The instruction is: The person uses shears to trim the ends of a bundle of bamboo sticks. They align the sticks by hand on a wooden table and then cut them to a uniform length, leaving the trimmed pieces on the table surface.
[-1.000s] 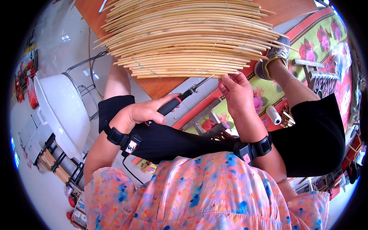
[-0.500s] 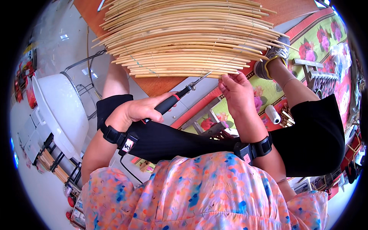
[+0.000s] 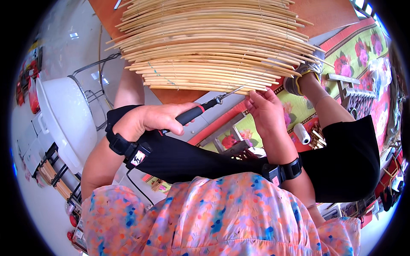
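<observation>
My left hand (image 3: 171,120) grips a hand tool (image 3: 195,112), which has black handles with red trim and a narrow metal tip. The tip reaches up to the near edge of a mat of pale wooden sticks (image 3: 205,47), laced crosswise with thin thread and resting on an orange-brown board (image 3: 324,17). At that edge, just right of the tip, my right hand (image 3: 265,111) has thumb and fingers closed on the end of the lowest sticks; exactly what is between the fingertips is too small to make out. Both wrists carry black strapped devices.
A white plastic tub (image 3: 64,119) and a wire frame (image 3: 100,89) stand to my left. My legs are under the board. To the right lie a flowered mat (image 3: 346,64), a metal rack (image 3: 356,102), a white roll (image 3: 302,133) and short sticks (image 3: 317,141).
My left hand and forearm have moved a little leftward with the tool still gripped. The stick mat, board and right hand appear slightly lower in the picture.
</observation>
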Available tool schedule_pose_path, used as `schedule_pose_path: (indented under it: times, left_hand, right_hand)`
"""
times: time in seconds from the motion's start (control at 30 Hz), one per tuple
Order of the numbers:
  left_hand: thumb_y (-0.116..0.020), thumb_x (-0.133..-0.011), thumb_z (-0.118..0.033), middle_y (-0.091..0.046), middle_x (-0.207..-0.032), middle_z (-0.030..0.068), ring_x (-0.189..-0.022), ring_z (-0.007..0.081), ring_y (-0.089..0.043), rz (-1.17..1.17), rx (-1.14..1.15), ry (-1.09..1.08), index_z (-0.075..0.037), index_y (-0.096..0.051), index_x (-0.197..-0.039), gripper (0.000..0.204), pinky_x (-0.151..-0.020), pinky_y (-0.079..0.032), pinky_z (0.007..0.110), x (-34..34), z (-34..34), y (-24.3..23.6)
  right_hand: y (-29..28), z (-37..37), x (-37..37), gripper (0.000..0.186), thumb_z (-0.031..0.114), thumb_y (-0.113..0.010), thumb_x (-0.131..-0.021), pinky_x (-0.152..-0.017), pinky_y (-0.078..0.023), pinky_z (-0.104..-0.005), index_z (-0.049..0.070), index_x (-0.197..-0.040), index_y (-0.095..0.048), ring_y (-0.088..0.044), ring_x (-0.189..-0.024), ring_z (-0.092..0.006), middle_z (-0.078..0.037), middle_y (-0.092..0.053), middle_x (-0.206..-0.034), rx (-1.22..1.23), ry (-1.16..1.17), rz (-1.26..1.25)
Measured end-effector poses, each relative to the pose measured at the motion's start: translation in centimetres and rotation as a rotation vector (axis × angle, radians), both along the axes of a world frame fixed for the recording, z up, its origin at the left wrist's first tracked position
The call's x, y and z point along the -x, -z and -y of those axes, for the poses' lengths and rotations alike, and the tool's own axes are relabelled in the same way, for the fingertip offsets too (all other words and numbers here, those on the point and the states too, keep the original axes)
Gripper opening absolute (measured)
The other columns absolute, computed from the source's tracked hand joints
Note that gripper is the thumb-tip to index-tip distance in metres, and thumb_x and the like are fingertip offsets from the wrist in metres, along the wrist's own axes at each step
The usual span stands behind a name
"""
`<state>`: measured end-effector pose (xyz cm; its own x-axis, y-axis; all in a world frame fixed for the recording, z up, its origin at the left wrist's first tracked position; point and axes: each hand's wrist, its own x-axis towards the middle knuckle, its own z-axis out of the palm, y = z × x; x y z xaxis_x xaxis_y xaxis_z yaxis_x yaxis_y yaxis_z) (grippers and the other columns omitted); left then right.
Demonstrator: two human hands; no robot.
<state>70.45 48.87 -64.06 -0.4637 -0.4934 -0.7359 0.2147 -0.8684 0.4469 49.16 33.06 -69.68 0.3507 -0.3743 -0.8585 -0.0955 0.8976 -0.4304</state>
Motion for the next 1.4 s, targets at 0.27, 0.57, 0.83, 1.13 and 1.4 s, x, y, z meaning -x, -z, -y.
schedule_pose_path:
  times: [0.27,0.57,0.83,1.13,1.4]
  left_hand:
    - [-0.058,-0.063,-0.01,-0.048,-0.126,0.0098,-0.111,0.0168,-0.046,0.015,-0.018,0.08,0.004,-0.032,-0.14,0.083,-0.097,-0.035,0.026,-1.4,1.8,-1.0]
    - [-0.065,-0.065,-0.019,-0.047,-0.123,0.0119,-0.108,0.0166,-0.048,0.082,0.027,0.085,0.001,-0.02,-0.144,0.093,-0.089,-0.038,0.026,0.1,-1.6,-0.4]
    - [-0.067,-0.061,-0.022,-0.044,-0.122,0.0116,-0.114,0.0186,-0.043,0.179,0.055,-0.288,0.006,-0.018,-0.144,0.1,-0.097,-0.035,0.027,6.2,-9.3,-3.6]
    - [-0.064,-0.065,-0.014,-0.049,-0.118,0.0089,-0.112,0.02,-0.046,0.209,0.206,-1.233,-0.001,-0.042,-0.131,0.071,-0.1,-0.033,0.032,13.6,-13.8,-5.7]
    - [-0.063,-0.069,-0.012,-0.056,-0.116,0.0073,-0.106,0.02,-0.052,0.006,0.395,-1.588,-0.012,-0.05,-0.117,0.049,-0.089,-0.038,0.039,17.0,-12.4,-4.5]
  right_hand:
    - [0.1,0.4,0.3,0.015,0.001,-0.058,-0.088,-0.073,-0.051,-0.0258,0.004,-0.103,-0.055,-0.06,-0.082,-0.0131,-0.003,-0.059,-0.094,-0.008,0.029,0.055]
    - [-0.2,0.5,-0.1,0.016,0.0,-0.059,-0.087,-0.072,-0.049,-0.0269,0.005,-0.101,-0.055,-0.058,-0.076,-0.0113,-0.002,-0.059,-0.09,-0.019,0.052,0.047]
    - [1.2,-0.4,-0.2,0.011,0.0,-0.057,-0.088,-0.066,-0.051,-0.0284,0.007,-0.097,-0.056,-0.061,-0.075,-0.0137,-0.003,-0.062,-0.086,-0.002,0.032,0.026]
    - [2.4,-1.2,-0.1,0.019,0.024,-0.066,-0.085,-0.071,-0.045,-0.0325,0.011,-0.094,-0.056,-0.055,-0.078,-0.0141,0.001,-0.058,-0.083,-0.117,-0.102,0.046]
    - [3.5,0.7,-1.1,0.025,0.03,-0.065,-0.087,-0.072,-0.044,-0.0341,0.01,-0.096,-0.054,-0.056,-0.077,-0.0159,0.001,-0.058,-0.082,-0.217,-0.083,0.059]
